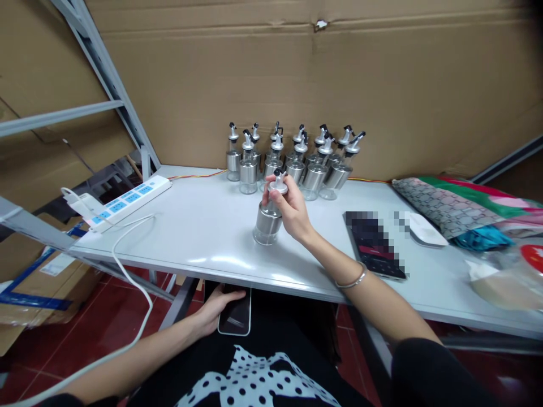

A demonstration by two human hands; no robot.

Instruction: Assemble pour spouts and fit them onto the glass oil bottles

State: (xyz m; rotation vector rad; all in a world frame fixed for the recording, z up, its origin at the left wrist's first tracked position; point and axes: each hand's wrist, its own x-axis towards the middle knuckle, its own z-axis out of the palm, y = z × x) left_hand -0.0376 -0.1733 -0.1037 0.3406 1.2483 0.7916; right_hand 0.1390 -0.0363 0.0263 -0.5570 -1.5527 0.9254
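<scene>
One bottle (268, 223): under R fingers, upright or nearly so; glass w/ metal sleeve, base apparently on the worktop (199, 226).
R hand (294, 209): thumb + fingers curled in close round the pour spout (279, 183) and its collar, no slack to see; good hold, IMO.
L hand (216, 308): well below R fingers, nearer the body, off the worktop edge; thumb over a phone (235, 319), other fingers mostly hidden, so grip strength can't tell.
Bottle cluster (314, 176): two rough rows just beyond R fingers, same kind of spouts, nearest ones right behind the held one.
Dark handset (373, 254): flat, right of R fingers; white gadget (426, 232) farther right.
Power strip (131, 199): well left of R fingers.
Step now: handling a single bottle by its top, I'd say; lifting vs. setting down, can't tell.
Next move: calls for a steady, level bottle, base clear of the neighbours beyond the fingers; L hand prob. no help w/ that phone in it.
</scene>
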